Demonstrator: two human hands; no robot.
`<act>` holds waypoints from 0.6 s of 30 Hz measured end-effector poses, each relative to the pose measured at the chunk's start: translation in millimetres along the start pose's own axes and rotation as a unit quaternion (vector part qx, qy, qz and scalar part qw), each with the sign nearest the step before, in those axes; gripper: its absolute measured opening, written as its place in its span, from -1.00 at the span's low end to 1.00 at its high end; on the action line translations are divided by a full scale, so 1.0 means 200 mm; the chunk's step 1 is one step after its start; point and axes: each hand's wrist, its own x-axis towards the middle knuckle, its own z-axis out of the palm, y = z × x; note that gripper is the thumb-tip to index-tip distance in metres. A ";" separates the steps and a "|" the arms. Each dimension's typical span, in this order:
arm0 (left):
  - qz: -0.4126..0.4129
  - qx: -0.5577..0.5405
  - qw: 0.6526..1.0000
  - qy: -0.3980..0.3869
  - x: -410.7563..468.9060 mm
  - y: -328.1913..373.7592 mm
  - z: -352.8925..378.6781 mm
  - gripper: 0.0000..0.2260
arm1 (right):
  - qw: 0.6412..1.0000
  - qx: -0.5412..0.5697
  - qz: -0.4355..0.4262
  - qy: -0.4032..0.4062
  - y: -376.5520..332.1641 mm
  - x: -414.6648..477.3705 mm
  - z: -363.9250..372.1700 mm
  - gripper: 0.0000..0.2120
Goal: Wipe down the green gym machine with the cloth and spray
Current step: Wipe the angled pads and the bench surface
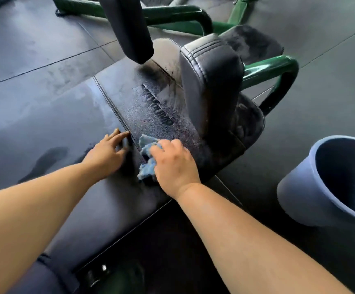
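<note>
Right hand [173,164] is down on the black seat pad [151,107] of the green gym machine [274,68], fingers curled round a bunched blue cloth [147,153] and pressing it to the vinyl. The cloth spills out at the hand's 9 o'clock side, its long axis running roughly 12 to 6. Left hand [106,153] lies just beside it at 9 o'clock, fingers spread and fairly straight, tips resting on the pad at the stitched seam [113,105], holding nothing and looking like a brace. The key relation is this: the pad's long axis runs from 7 o'clock by the person up toward 1 o'clock, and the dusty, streaked stretch with the embossed lettering lies at 12 to 1 o'clock from the cloth, ending at the upright pad [210,81]. The right hand is the nearer one, so the stroke probably goes forward along that axis. A blue bucket [299,192] stands well apart at 3 o'clock on the floor. No spray bottle in view.
</note>
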 end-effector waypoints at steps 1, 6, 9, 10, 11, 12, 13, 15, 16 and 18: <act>-0.005 0.008 1.000 -0.008 0.00 -0.01 -0.01 -0.54 | 0.999 -0.029 0.030 0.003 0.04 0.04 0.00 -0.71; 0.015 0.020 1.000 0.001 0.00 -0.10 -0.06 -0.54 | 0.979 0.014 0.195 -0.058 0.01 0.26 0.06 -0.52; 0.042 0.019 0.999 0.012 0.01 -0.15 -0.02 -0.52 | 0.996 -0.004 -0.007 -0.089 -0.01 0.17 0.13 -0.65; 0.045 0.018 0.999 0.016 0.02 -0.16 0.00 -0.52 | 0.993 0.004 -0.063 -0.099 0.03 0.14 0.12 -0.68; 0.043 0.014 0.999 0.017 0.03 -0.18 0.01 -0.51 | 0.988 0.005 -0.097 -0.120 0.09 0.14 0.09 -0.64; 0.040 0.009 0.999 0.020 0.03 -0.18 0.01 -0.51 | 0.989 -0.004 -0.089 -0.116 0.14 0.18 0.06 -0.58; 0.040 0.003 0.999 0.024 0.03 -0.19 0.02 -0.51 | 0.991 -0.024 -0.048 -0.120 0.18 0.23 0.02 -0.52; 0.041 -0.017 0.998 0.037 0.02 -0.18 0.04 -0.51 | 0.991 -0.031 0.080 -0.107 0.17 0.35 0.01 -0.42; 0.040 -0.029 0.998 0.040 0.02 -0.17 0.05 -0.50 | 0.988 -0.027 0.116 -0.098 0.12 0.37 0.02 -0.41; 0.033 -0.046 0.998 0.039 0.01 -0.17 0.07 -0.50 | 0.995 -0.018 0.071 -0.072 -0.01 0.27 0.10 -0.46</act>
